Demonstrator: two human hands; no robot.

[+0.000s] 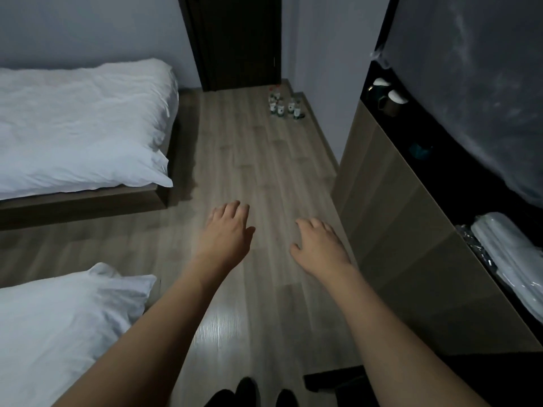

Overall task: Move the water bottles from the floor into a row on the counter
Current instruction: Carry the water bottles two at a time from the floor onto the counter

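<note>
far down the floor (264, 160) the water bottles (283, 105) are waiting; left hand (227, 230) and right hand (318, 245) are reaching empty, fingers loosely apart; walking closer first is wise.

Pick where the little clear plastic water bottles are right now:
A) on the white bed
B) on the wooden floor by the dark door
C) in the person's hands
B: the clear plastic water bottles stand clustered on the wooden floor near the dark door; both hands are empty.

Bare floor (264, 171) runs open from the hands to the bottles (283, 105), hemmed by beds (82, 127) left and a cabinet (396, 215) right.
</note>
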